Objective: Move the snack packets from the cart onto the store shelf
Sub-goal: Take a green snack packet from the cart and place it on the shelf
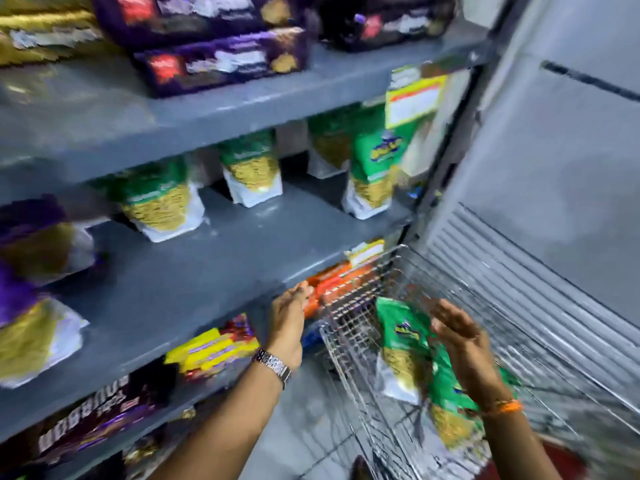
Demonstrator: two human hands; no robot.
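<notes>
Whole view is motion-blurred, so pkg print is mostly unreadable. Left hand (289,322) hangs in the air just off the front edge of the grey store shelf (194,271), fingers spread and loose, gripping nothing; a metal watch (272,366) sits on that wrist. Right hand (459,341) is over the wire cart (349,344), palm flat and fingers extended, in front of the green snack packets (403,344); can't tell whether it touches them, no closed grip visible. An orange thread band (504,407) circles the right wrist. At least two green packets lie in the cart's basket toward its near side, the lower one partly hidden behind the right forearm; exact count unclear w/ the blur. Cart's far corner sits near the shelf's right end, its bottom cut off by the frame edge. On the middle shelf board four like green packets (252,168) stand toward the back edge, tops hidden under the board above. Purple boxes (221,60) lie on the upper board, cut off at top. Orange packs (332,280) on the lower tier are half hidden behind the cart wire. Grey panel (554,150) fills the right side.
</notes>
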